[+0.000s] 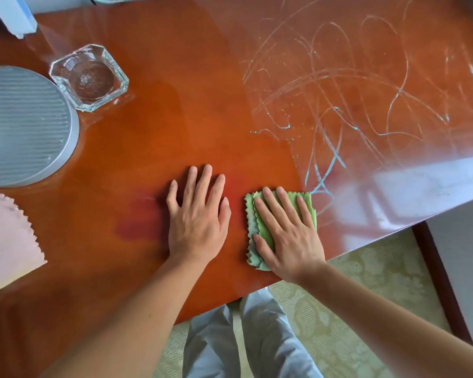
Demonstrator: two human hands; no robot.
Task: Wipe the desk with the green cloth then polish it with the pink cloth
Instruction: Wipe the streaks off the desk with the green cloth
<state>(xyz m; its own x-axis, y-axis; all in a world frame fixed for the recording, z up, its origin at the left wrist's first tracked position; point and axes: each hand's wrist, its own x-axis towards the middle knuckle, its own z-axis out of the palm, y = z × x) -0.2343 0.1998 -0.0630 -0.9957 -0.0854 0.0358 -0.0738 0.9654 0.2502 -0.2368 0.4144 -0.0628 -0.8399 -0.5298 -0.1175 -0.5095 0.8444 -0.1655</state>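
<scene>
Desk, glossy reddish-brown wood, carries pale blue-white scribbles across its far right part. Right hand lies flat, fingers straight and slightly spread, pressing the folded green microfibre cloth onto the surface near the front edge. Left hand rests palm-down just beside it, fingers spread, holding nothing. Pink zigzag-edged cloth lies at far left, well apart. Clear octagonal glass dish touches a round grey ribbed disc.
</scene>
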